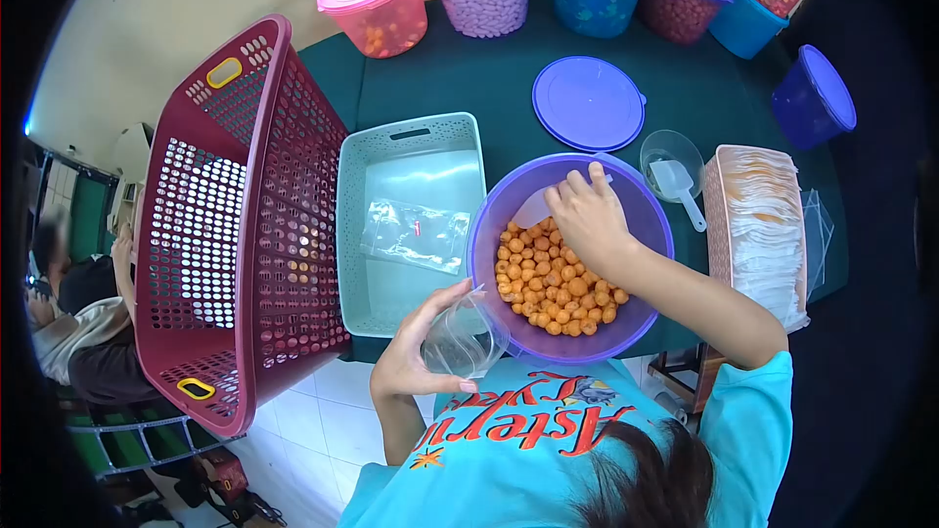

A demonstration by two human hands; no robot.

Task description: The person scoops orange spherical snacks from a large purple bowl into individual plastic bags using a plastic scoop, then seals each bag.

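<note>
**Purple tub (641,308) of orange balls (558,284) stood under the right hand (589,220)**

The purple tub stood near the centre of the frame, the orange balls heaped inside. Over them, the right hand held a translucent scoop (534,210), fingers curled and bunched close together; which fingertips pressed the handle could not be told. By the tub's lower left side, the left hand (413,344) held a clear plastic bag (465,337), its thumb and fingers spread wide around it.

Left of the tub, a pale green basket (360,298) held flat clear plastic (416,235). A purple lid (589,103) lay above the tub. Towards the upper right, a white scoop (673,179) rested in a clear bowl (657,145), near a pink basket (719,235) of white packets (768,244).
</note>
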